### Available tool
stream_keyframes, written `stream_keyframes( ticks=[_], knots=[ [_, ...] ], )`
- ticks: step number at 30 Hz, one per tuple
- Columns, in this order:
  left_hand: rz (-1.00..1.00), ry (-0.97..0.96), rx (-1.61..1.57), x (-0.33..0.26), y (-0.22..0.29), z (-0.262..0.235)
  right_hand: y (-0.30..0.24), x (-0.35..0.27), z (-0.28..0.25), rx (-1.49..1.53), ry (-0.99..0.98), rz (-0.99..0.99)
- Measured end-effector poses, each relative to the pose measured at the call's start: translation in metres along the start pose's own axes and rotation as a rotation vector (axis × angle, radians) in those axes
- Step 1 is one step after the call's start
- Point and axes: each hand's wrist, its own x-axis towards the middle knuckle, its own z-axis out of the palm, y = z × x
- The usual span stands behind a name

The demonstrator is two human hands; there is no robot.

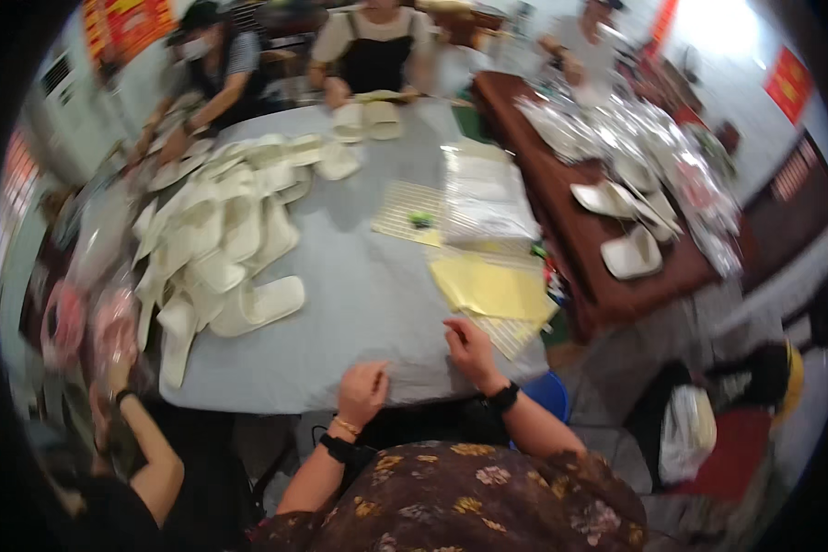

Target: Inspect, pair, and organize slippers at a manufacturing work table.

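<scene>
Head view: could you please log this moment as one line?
left hand: resting on grey table | right hand: touching table beside yellow sheets | white slippers: piled left

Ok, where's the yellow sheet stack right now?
In the head view, the yellow sheet stack lies on the grey table's right side, just beyond the right hand, in front of the clear bag pile.

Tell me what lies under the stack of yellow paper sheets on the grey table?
A pale ribbed mat shows beneath the stack of yellow paper sheets, beside the right hand. What lies under the mat's covered part is hidden.
</scene>
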Motion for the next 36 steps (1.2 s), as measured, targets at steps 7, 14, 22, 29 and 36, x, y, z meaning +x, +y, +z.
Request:
stream_keyframes(
  ticks=[7, 14, 22, 29, 36],
  knots=[
    [0.025, 0.035, -0.055, 0.007, 0.003, 0.000, -0.018, 0.041, -0.105, -0.226, 0.343, -0.164],
    [0.030, 0.018, -0.026, 0.000, -0.002, 0.005, 0.029, 0.083, -0.249, -0.736, 0.711, -0.119],
    [0.005, 0.060, 0.005, 0.000, -0.001, 0.000, 0.069, 0.183, -0.316, -0.940, 0.340, 0.560],
    [0.020, 0.038, 0.007, 0.002, 0.005, -0.003, 0.093, 0.256, -0.309, -0.965, 0.393, 0.810],
    [-0.005, 0.002, 0.071, 0.001, 0.006, -0.004, 0.110, 0.263, -0.316, -1.196, 0.559, 0.913]
  ],
)
